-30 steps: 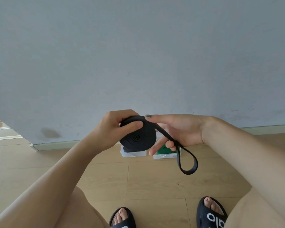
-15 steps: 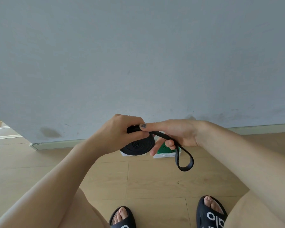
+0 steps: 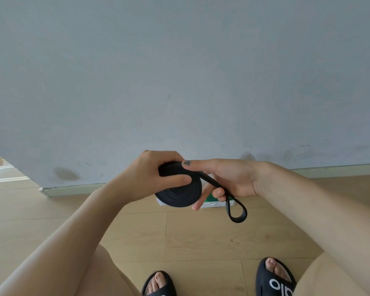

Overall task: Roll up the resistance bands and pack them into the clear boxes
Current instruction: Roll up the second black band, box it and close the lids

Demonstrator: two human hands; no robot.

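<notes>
Here, a person's left hand (image 3: 150, 176) clamps a nearly finished coil of black resistance band (image 3: 178, 194), thumb across its flat face, held above the wooden floor (image 3: 201, 236). The unrolled tail runs rightward and downward from the coil's top edge through the right hand (image 3: 229, 180), whose lower fingers curl round it; its end loop hangs just beyond. Clear boxes (image 3: 209, 203) sit on the floor behind the coil, mostly hidden.
</notes>
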